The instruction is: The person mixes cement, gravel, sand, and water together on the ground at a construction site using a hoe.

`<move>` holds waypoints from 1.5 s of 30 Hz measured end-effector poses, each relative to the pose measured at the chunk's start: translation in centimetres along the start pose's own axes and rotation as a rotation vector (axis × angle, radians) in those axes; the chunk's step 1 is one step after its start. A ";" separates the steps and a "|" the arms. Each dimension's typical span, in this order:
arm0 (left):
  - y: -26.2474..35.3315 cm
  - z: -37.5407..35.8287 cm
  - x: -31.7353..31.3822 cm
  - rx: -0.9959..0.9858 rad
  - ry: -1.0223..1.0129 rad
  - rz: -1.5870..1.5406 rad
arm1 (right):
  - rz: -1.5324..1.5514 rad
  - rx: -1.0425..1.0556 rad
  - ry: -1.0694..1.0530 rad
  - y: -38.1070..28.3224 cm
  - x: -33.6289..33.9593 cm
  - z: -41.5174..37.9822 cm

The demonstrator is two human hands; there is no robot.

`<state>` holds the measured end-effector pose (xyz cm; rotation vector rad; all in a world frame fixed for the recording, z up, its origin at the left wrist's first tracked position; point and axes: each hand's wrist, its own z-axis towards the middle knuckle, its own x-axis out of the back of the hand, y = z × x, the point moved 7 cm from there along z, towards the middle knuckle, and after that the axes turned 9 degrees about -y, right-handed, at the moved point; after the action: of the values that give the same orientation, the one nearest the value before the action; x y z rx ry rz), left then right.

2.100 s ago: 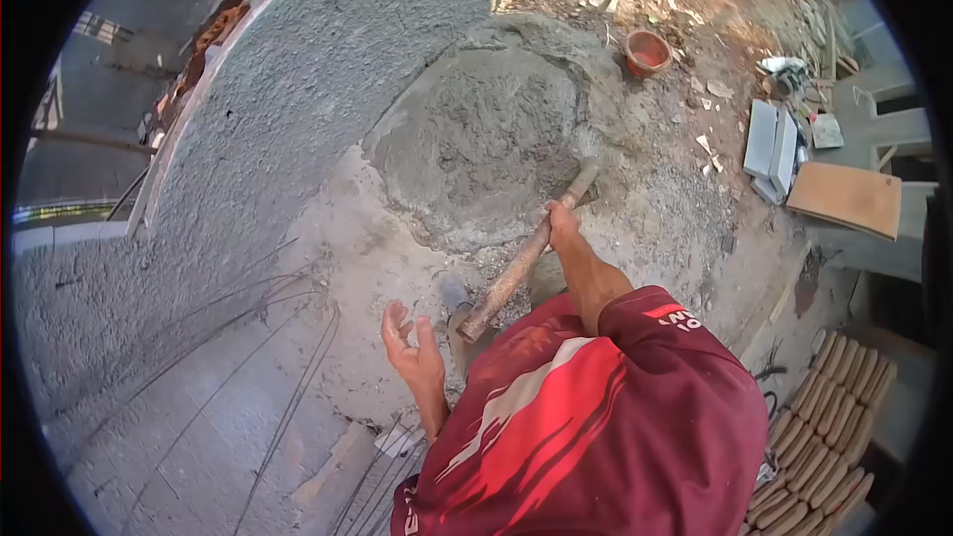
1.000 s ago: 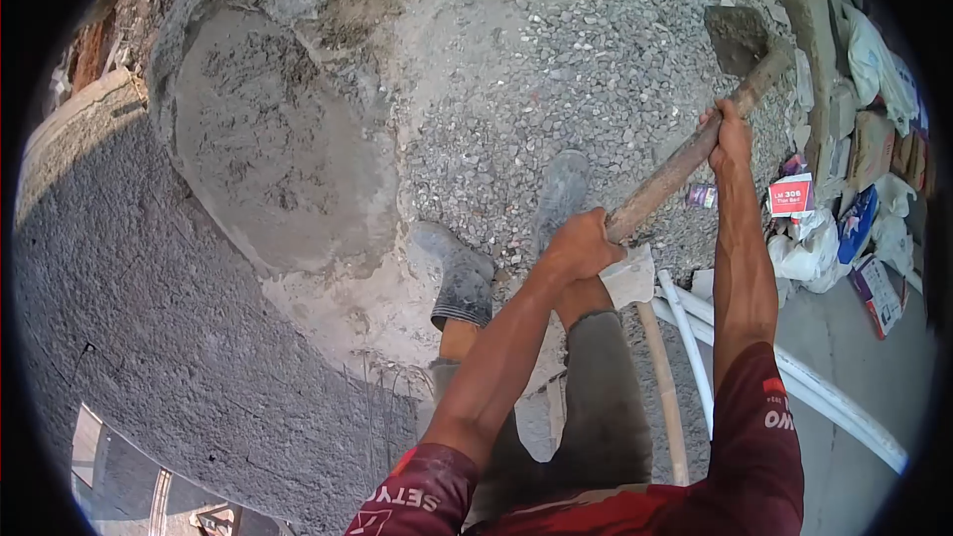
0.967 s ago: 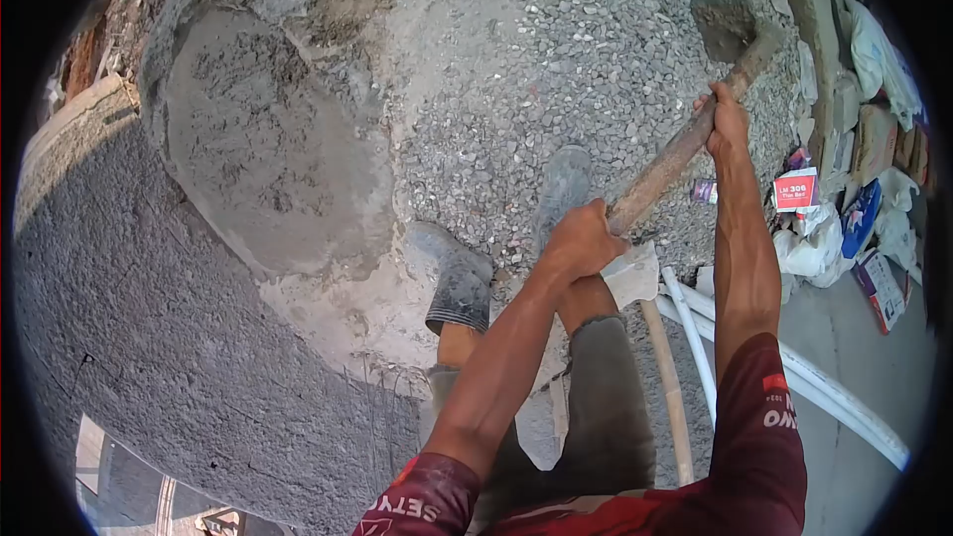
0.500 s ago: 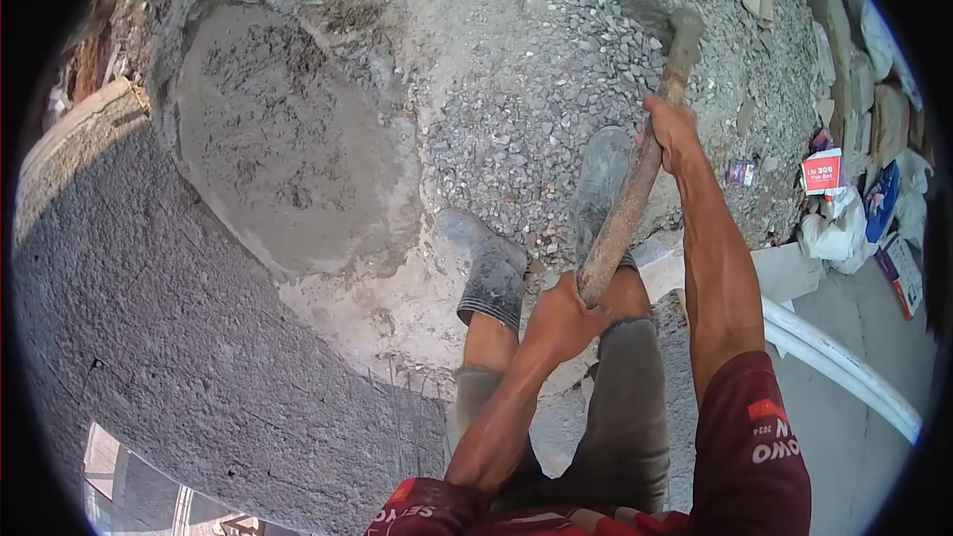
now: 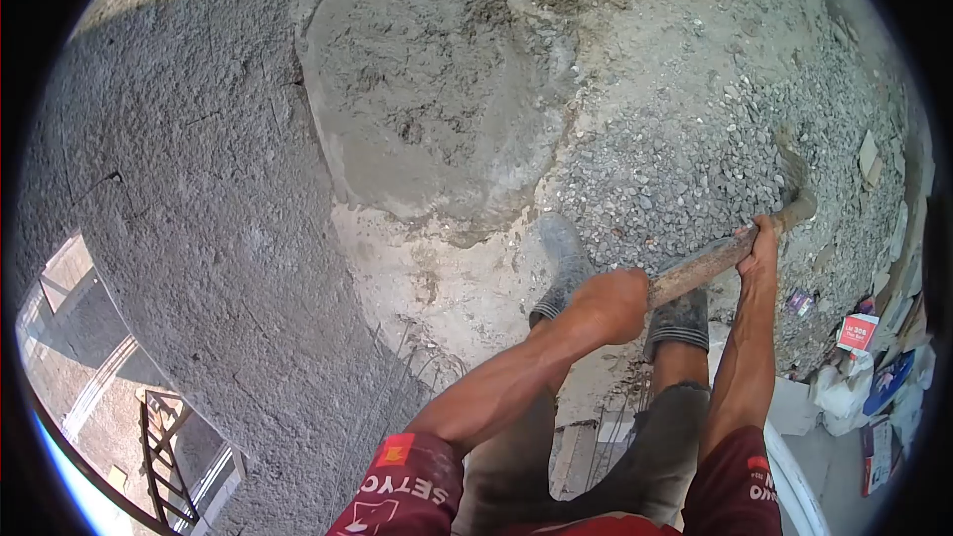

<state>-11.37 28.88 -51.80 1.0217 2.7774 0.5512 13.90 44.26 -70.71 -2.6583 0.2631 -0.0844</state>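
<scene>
My left hand (image 5: 610,307) is closed round the near end of a thick wooden handle (image 5: 700,270). Farther along the same handle, my right hand (image 5: 762,244) grips it close to its far, bent end. The tool's head (image 5: 792,167) lies against the grey gravel (image 5: 660,184) and is partly hidden, so its shape cannot be made out. Both hands are in front of my legs, with the handle slanting up to the right. My boots (image 5: 564,263) stand at the near edge of the gravel.
Wet grey cement mix (image 5: 427,79) lies in a round patch at the upper left. A rough grey wall (image 5: 208,208) runs down the left side. At the right are a red box (image 5: 856,332), white plastic bags (image 5: 844,395) and a white pipe (image 5: 794,486).
The view has shifted left. The handle has swung from steep to a flatter slant, with both hands still on it, and the tool's head now lies at the gravel's right side.
</scene>
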 end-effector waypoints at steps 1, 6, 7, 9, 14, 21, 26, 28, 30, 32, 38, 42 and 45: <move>-0.4 -0.5 1.0 -0.014 -0.003 -0.003 | -0.011 0.010 0.020 0.1 -0.8 -0.5; -8.1 -8.0 5.5 0.026 0.154 0.236 | 0.184 -0.003 -0.004 6.0 -9.8 -8.4; -10.5 -11.2 5.9 0.091 0.204 0.238 | 0.270 -0.088 -0.065 9.1 -13.5 -11.0; -16.0 -18.2 5.5 0.272 0.372 0.245 | 0.328 -0.220 -0.185 15.2 -21.3 -16.9; -26.8 -31.3 -4.4 0.599 0.568 0.066 | 0.050 -0.341 -0.533 24.9 -30.1 -29.0; -16.4 -10.8 -10.8 0.203 0.424 -0.222 | 0.073 0.035 -0.447 8.7 -14.8 -19.6; 6.1 10.0 -10.6 -0.182 0.243 -0.193 | -0.063 0.389 -0.002 -12.9 3.4 -3.8; 13.3 13.6 -9.4 -0.253 0.192 -0.132 | -0.120 0.355 0.077 -18.9 9.6 0.5; 17.3 13.7 -8.3 -0.248 0.150 -0.092 | -0.152 0.315 0.089 -21.4 14.4 4.3; 17.8 13.1 -8.7 -0.188 0.040 -0.098 | -0.198 0.210 0.116 -19.0 15.0 4.4; 4.7 6.6 -11.9 -0.007 -0.004 -0.027 | -0.165 -0.063 0.126 -2.9 10.4 -0.3; 1.0 0.4 -7.7 0.120 -0.039 0.033 | -0.026 -0.148 0.125 3.4 5.8 -3.8; -1.7 -1.6 -3.1 0.138 0.015 0.159 | 0.074 -0.151 0.111 5.6 1.7 -5.5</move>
<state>-10.43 25.23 -50.93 1.2814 2.7963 0.3916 14.03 36.57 -68.39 -2.7942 0.4197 -0.1965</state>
